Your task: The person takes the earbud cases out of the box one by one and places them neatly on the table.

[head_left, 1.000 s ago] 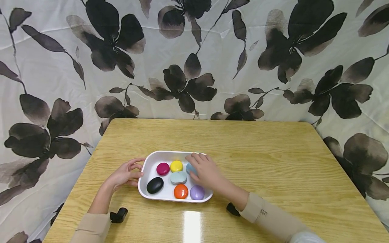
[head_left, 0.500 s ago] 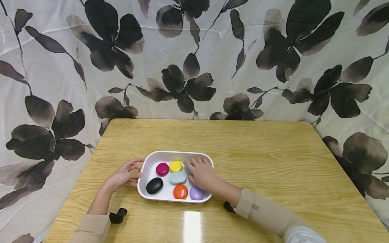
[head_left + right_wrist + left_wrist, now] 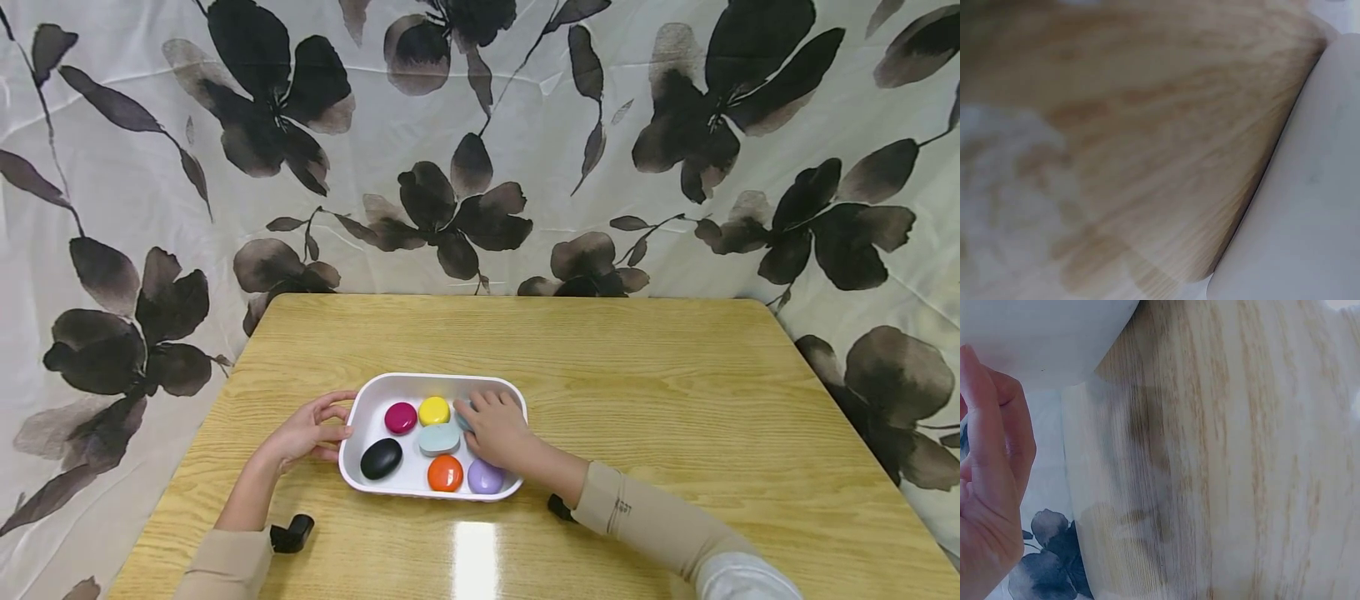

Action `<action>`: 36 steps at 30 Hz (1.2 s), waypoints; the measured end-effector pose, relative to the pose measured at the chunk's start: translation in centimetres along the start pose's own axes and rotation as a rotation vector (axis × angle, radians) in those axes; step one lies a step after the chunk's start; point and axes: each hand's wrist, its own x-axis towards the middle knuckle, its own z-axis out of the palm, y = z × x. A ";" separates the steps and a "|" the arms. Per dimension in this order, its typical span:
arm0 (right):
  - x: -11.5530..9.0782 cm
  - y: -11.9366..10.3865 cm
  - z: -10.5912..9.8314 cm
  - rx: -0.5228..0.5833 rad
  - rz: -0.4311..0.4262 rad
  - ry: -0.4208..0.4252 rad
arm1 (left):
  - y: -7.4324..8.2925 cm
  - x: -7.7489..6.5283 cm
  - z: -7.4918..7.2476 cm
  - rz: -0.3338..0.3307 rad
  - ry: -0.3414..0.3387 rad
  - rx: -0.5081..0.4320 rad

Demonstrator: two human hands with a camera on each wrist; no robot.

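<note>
A white oblong tray [image 3: 401,483] with rounded corners lies on the wooden table in the head view. My left hand [image 3: 303,429] touches its left end with spread, slightly bent fingers; the left wrist view shows the fingers [image 3: 988,425] beside the tray's pale wall. Inside the tray, my right hand [image 3: 498,429] is bent over a light blue, smooth pebble-like piece [image 3: 464,416], thumb and fingers around it. The hand hides most of that piece. Right beside it lie a pale grey-blue piece [image 3: 438,439] and a lavender piece [image 3: 486,476].
The tray also holds glossy rounded pieces: magenta [image 3: 401,417], yellow [image 3: 434,410], black [image 3: 381,458] and orange [image 3: 446,472]. A wooden table [image 3: 637,375] extends around it. Behind hangs a white cloth [image 3: 570,150] with dark flowers. Black wrist devices [image 3: 292,533] sit below the forearms.
My right hand has moved slightly left and down into the tray, covering most of the light blue piece, then stayed almost still. The left hand keeps its place at the tray.
</note>
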 end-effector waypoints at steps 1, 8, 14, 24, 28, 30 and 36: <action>0.0 0.0 0.0 -0.001 -0.001 0.001 | 0.0 0.0 0.0 0.000 -0.001 0.000; 0.1 0.1 -0.1 0.006 -0.016 0.005 | 0.2 0.1 0.0 -0.003 -0.003 0.000; 0.0 0.5 -1.0 0.048 -0.033 0.068 | 0.3 0.2 0.0 -0.010 0.004 0.003; -0.3 2.7 -4.1 0.217 0.025 0.180 | 0.4 0.3 -0.3 -0.016 0.009 0.013; -0.6 4.3 -4.9 0.246 0.096 0.204 | 0.4 0.4 -0.4 -0.010 0.001 0.007; -0.8 5.2 -5.0 0.266 0.144 0.201 | 0.4 0.5 -0.5 -0.002 -0.009 0.007; -1.0 7.6 -3.6 0.298 0.294 0.184 | 0.2 0.7 -0.7 0.021 -0.029 0.025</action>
